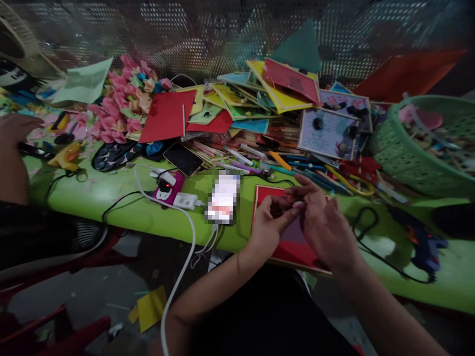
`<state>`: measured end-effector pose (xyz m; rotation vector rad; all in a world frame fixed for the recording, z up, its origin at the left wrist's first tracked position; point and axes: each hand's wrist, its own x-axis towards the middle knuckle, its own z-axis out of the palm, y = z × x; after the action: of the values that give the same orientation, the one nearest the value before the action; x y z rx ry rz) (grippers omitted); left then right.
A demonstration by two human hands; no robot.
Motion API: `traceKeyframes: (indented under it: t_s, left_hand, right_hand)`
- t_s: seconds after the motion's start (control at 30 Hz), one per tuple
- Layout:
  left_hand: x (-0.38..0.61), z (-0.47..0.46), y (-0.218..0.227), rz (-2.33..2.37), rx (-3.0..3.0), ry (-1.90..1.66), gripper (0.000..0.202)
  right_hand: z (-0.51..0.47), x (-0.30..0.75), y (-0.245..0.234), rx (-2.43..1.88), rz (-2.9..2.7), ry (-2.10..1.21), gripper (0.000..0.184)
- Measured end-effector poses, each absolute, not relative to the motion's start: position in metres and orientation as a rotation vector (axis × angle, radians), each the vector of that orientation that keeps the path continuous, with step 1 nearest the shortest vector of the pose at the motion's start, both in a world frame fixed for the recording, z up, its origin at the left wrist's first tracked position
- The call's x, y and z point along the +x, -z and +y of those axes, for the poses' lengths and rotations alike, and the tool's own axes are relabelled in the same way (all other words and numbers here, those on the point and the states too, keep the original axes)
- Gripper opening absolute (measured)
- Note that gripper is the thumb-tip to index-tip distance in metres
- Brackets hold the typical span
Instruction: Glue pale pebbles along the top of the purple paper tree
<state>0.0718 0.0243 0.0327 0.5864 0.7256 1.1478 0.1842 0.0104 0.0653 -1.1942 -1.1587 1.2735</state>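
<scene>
the red panel (295,245) lies beneath the left hand (272,217) and right hand (326,222), fingers meeting; whether they pinch anything, i cannot tell. any piece held loosely could drop, and the cord (393,268) of the glue gun (426,251), right of the panel, might snag an arm. a green table (382,247) surrounds the panel; a perforated screen (222,24) stands beyond it.

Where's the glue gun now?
Head view, right side: glue gun lies on the green table, right of the right hand, below the green basket in frame.
</scene>
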Motion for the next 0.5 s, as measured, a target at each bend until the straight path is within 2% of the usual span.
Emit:
traceKeyframes:
  t_s: [0.17, 0.4, 0.5]
  left_hand:
    - [0.065, 0.025, -0.033, 0.719, 0.485, -1.156, 0.045]
    - [0.056, 0.018, -0.034, 0.633, 0.349, -1.058, 0.037]
    - [0.053, 0.016, -0.036, 0.594, 0.349, -1.049, 0.037]
  right_hand:
    - [0.002, 0.19, -0.055, -1.168, -1.345, -1.279, 0.062]
    - [-0.006, 0.204, -0.054, -1.224, -1.626, -1.041, 0.049]
    - [-0.006, 0.209, -0.057, -1.27, -1.72, -0.933, 0.05]
